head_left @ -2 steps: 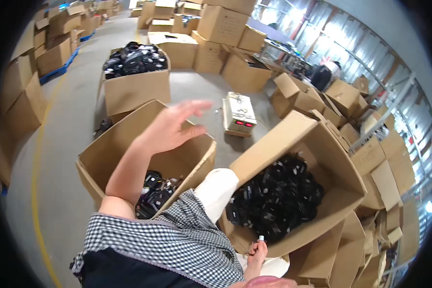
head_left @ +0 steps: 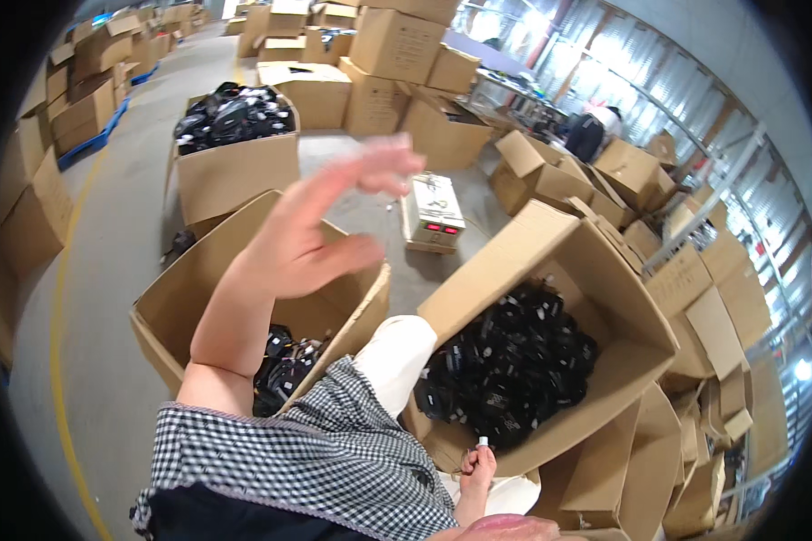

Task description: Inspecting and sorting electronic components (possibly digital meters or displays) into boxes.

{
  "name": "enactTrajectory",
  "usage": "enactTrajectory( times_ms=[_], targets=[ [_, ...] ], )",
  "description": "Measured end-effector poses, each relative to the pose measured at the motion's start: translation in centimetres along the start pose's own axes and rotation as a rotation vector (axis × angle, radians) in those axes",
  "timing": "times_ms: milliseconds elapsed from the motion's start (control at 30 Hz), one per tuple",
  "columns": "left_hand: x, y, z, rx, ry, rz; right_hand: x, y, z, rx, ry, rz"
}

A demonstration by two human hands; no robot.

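Observation:
My left hand (head_left: 320, 225) is raised over a cardboard box (head_left: 176, 288), fingers spread and slightly blurred, with nothing in it. At the bottom of that box lie black items with thin cables (head_left: 284, 365). Low in the picture, my right hand (head_left: 478, 471) is closed on a small white-tipped piece (head_left: 484, 442), too small to name exactly. This hand is at the near edge of a larger, tilted cardboard box (head_left: 627, 352). A heap of black plastic items with cords (head_left: 514, 361) fills much of it.
A white device with red displays (head_left: 437, 212) sits on the floor ahead. Beyond it at left is a box heaped with black items (head_left: 235, 162). Stacked cartons (head_left: 392, 45) stand behind, and opened cartons (head_left: 622, 460) crowd the right. Another person (head_left: 594, 131) bends among far boxes.
My left hand has come up a little, its fingers reaching higher in the picture. The whole view has shifted slightly. The right hand keeps its hold on the small white-tipped piece.

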State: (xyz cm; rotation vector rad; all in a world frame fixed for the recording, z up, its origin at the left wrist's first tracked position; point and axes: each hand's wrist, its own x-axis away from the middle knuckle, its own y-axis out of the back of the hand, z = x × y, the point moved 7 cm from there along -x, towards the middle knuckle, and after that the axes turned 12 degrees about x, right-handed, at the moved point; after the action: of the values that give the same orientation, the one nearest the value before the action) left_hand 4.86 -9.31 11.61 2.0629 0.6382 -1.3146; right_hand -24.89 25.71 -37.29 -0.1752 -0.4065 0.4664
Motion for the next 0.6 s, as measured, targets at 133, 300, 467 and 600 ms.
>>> enactTrajectory(
  times_ms=[133, 300, 467, 600],
  targets=[
    [-3.8, 0.6, -8.5, 0.248, -0.634, -0.117, -0.6, -0.5, -0.6, 0.031, -0.044, -0.051],
    [-5.2, -1.5, -8.5, 0.33, -0.683, -0.151, -2.2, -1.5, 0.7, 0.017, 0.018, 0.002],
    [-8.0, 0.1, -11.6, 0.313, -0.777, -0.055, 0.5, -0.4, -0.6, 0.138, -0.101, -0.067],
    [-9.8, -0.1, -12.2, 0.342, -0.786, 0.028, -0.2, 0.2, -0.4, 0.184, -0.066, -0.054]
  ],
)
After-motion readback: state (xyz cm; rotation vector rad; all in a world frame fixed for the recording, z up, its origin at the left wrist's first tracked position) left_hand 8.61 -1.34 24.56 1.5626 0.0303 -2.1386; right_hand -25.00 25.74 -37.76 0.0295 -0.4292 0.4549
